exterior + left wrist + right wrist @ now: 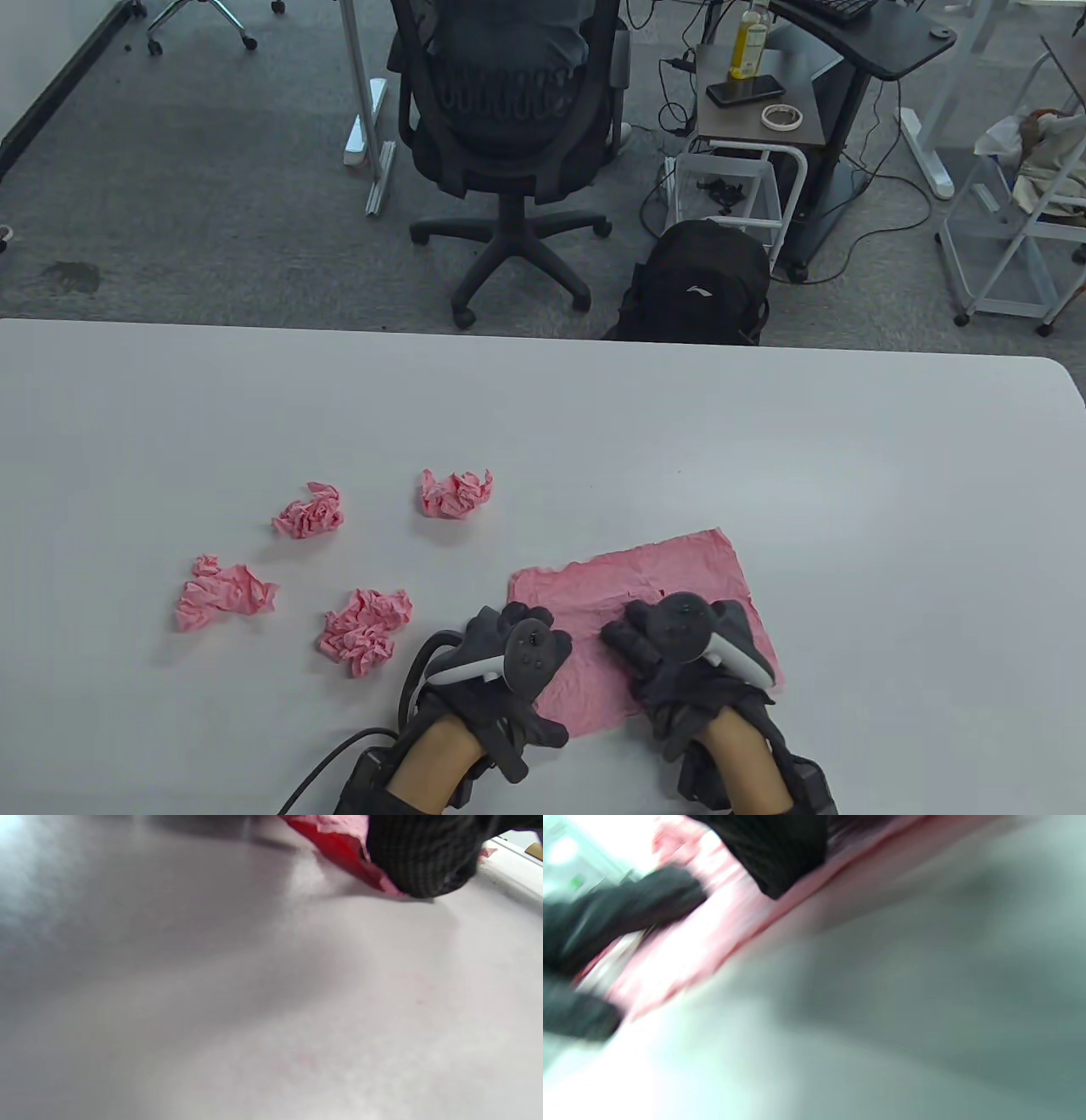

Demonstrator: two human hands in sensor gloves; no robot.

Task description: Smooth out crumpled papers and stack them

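Both hands cover the pink sheet's [670, 569] near part.

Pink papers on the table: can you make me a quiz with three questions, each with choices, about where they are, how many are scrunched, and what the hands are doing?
1. Where do the crumpled pink paper balls lie, seen from the flattened pink paper sheet?
A. to its left
B. to its right
C. on top of it

2. How many pink papers are crumpled?
A. two
B. four
C. six

3. What are the left hand and right hand doing?
A. lifting a ball
B. pressing on the sheet
C. resting off the white table

Answers: 1 A, the balls all sit left of the sheet. 2 B, four balls show. 3 B, both gloved hands lie on the sheet.
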